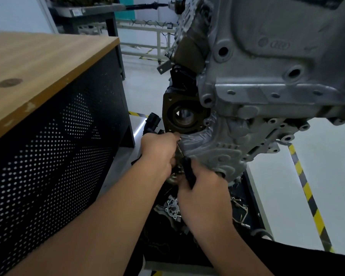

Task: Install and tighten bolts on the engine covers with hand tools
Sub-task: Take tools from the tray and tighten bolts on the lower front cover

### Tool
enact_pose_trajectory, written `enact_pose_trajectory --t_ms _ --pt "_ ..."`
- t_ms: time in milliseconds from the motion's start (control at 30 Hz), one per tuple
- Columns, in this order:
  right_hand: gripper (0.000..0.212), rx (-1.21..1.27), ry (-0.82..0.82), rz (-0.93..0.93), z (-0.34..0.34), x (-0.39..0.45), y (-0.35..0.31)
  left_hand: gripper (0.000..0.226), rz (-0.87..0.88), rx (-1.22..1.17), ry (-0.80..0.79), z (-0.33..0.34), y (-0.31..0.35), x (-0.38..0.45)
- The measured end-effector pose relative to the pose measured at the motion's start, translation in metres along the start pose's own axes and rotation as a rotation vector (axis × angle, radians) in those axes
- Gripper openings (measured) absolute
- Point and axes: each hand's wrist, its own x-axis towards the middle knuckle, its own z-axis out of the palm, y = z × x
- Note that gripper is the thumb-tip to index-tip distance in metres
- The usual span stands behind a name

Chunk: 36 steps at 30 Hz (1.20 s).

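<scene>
Engine cover: ribbed silver casting (217,144) was mounted on the lower front of the engine, right of centre in the view, directly above and beside both hands.
Engine block: large grey casting (277,56) filled the upper right, hanging over the cover, with several open bolt holes along its flanges.
Round port: dark brown flange (184,116) with a circular opening sat just left of the cover's upper edge, above the left hand.
Left hand: it (157,150) was at the cover's left edge, fingers curled in toward the metal at the tool's upper end; what the fingertips were pinching was hidden, so I could not tell whether they held the tool head or a bolt.
Right hand: it (204,194) lay below and right of the left, fingers wrapped round the tool's black grip.
Tool: slim metal shank with black handle (188,172) ran slantwise from the right hand up to the left hand, close against the cover's edge; its type was too blurred to name.
Loose parts: small metal pieces (170,208) lay on the dark tray below the hands.
Workbench: wood-topped bench (48,62) with a perforated black panel stood to the left.
Floor: pale, glossy, with yellow-black tape (309,196) at the right.
</scene>
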Motion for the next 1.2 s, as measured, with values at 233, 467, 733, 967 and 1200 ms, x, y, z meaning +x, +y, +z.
enact_pose_trajectory --t_ms 233,467,733,967,1200 --pt "0.003 0.156 0.016 0.091 -0.011 -0.005 0.008 0.029 0.047 0.068 -0.046 -0.003 -0.001 0.004" --pt "0.004 0.195 -0.016 0.109 -0.005 -0.001 0.012 0.036 0.06 -0.029 -0.053 0.0 -0.003 -0.004" --pt "0.002 0.24 -0.046 0.118 -0.008 0.005 0.02 0.018 0.042 -0.056 0.079 0.005 -0.01 -0.004" --pt "0.011 0.254 -0.069 0.125 -0.01 0.006 0.02 0.025 0.041 -0.116 0.092 0.004 -0.01 -0.002" --pt "0.006 0.292 -0.095 0.151 -0.011 0.006 0.017 0.028 0.156 -0.011 0.187 0.009 -0.016 0.0"
